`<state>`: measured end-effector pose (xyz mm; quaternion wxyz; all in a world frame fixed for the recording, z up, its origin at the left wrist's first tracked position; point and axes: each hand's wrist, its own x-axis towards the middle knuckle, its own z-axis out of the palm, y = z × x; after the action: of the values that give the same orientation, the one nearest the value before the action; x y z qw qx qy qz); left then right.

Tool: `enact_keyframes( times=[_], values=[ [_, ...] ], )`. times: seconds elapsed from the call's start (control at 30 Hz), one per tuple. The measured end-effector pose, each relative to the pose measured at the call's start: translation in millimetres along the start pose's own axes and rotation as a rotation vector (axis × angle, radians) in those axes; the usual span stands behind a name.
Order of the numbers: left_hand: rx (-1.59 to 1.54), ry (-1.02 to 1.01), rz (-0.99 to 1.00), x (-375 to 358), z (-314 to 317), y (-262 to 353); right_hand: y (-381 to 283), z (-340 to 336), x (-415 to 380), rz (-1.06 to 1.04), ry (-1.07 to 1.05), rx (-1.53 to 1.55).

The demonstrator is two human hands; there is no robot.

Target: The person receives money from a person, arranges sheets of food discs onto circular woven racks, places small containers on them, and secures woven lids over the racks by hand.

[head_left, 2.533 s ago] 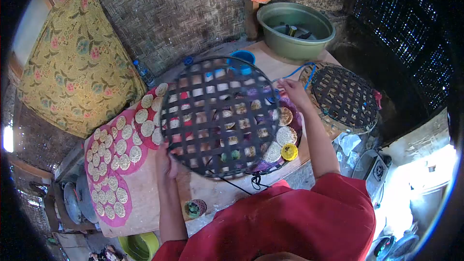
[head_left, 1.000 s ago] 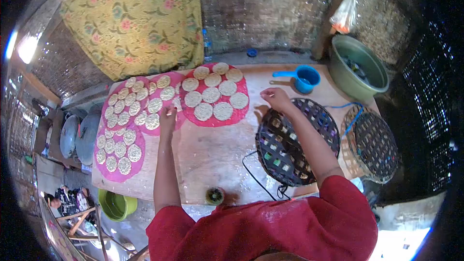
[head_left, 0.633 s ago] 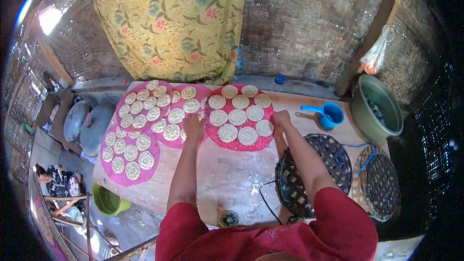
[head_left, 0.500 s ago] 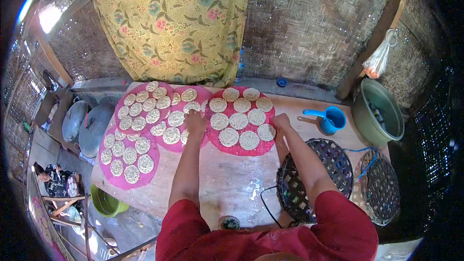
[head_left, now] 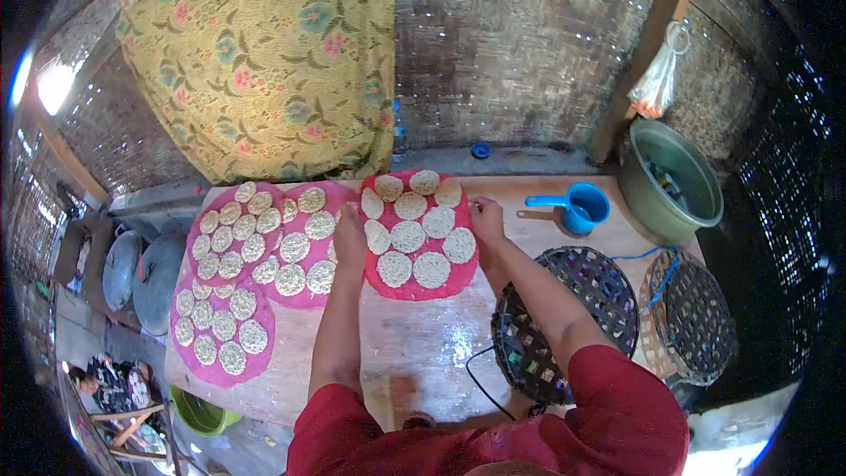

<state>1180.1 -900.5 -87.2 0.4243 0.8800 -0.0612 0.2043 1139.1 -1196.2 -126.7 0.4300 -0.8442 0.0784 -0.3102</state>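
A round pink sheet (head_left: 401,284) lies on the wooden table (head_left: 423,344), covered with several pale round crackers (head_left: 408,235). My left hand (head_left: 350,231) rests on its left edge, fingers closed on the rim. My right hand (head_left: 486,217) grips the right edge of the same sheet. Two more pink sheets of crackers (head_left: 291,251) (head_left: 220,335) overlap to the left. A black woven tray (head_left: 564,322) sits under my right forearm, at the table's right.
A blue scoop cup (head_left: 582,207) and a green basin (head_left: 671,181) stand at the back right. Another woven tray (head_left: 692,317) lies far right. Floral cloth (head_left: 256,62) hangs on the woven wall. Metal lids (head_left: 145,269) sit left of the table.
The black woven tray that I held up has been set down at the right. Both hands moved onto the edges of the right pink sheet, which has shifted slightly.
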Motion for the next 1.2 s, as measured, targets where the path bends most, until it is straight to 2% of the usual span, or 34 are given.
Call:
enact_keyframes(
  times=[0.1, 0.13, 0.17, 0.2, 0.27, 0.37, 0.43, 0.5, 0.63, 0.7, 0.77, 0.9, 0.97, 1.03, 1.07, 1.17, 1.2],
  values=[
    [-0.027, -0.049, 0.053, 0, -11, 30, -41, -29, 2, -0.061, 0.006, 0.071],
    [-0.034, 0.005, 0.177, 0, -9, 34, -52, -45, 3, -0.039, 0.025, 0.056],
    [-0.046, -0.031, 0.187, -5, -12, 48, -62, -63, 2, 0.007, -0.030, 0.011],
    [-0.058, -0.065, 0.225, -11, -20, 70, -70, -86, -2, 0.059, -0.084, -0.033],
    [-0.104, -0.114, 0.317, -29, -36, 113, -87, -139, -13, 0.094, -0.056, -0.062],
    [-0.235, -0.204, 0.337, -57, -32, 153, -89, -210, -38, 0.041, -0.011, -0.068],
    [-0.243, -0.250, 0.350, -82, -21, 177, -110, -260, -66, 0.093, 0.001, -0.117],
    [-0.375, -0.373, 0.321, -105, 2, 188, -108, -302, -95, 0.166, 0.031, -0.206],
    [-0.421, -0.497, 0.285, -164, 48, 207, -62, -365, -167, 0.246, 0.159, -0.259],
    [-0.407, -0.611, 0.213, -191, 65, 209, -48, -380, -200, 0.304, 0.196, -0.267],
    [-0.366, -0.665, 0.237, -209, 81, 199, -32, -386, -229, 0.430, 0.260, -0.338],
    [-0.278, -0.743, 0.325, -216, 89, 193, 29, -388, -274, 0.522, 0.257, -0.225],
    [-0.261, -0.775, 0.322, -214, 83, 197, 4, -391, -276, 0.628, 0.238, -0.129],
    [-0.244, -0.812, 0.302, -209, 76, 203, -19, -396, -276, 0.772, 0.101, -0.257],
    [-0.236, -0.871, 0.280, -207, 72, 204, -11, -394, -284, 0.599, 0.151, -0.211],
    [-0.232, -0.936, 0.355, -211, 51, 206, -32, -399, -285, 0.622, 0.123, -0.203],
    [-0.170, -0.824, 0.522, -215, 47, 198, -31, -395, -289, 0.421, 0.251, -0.416]
  ],
)
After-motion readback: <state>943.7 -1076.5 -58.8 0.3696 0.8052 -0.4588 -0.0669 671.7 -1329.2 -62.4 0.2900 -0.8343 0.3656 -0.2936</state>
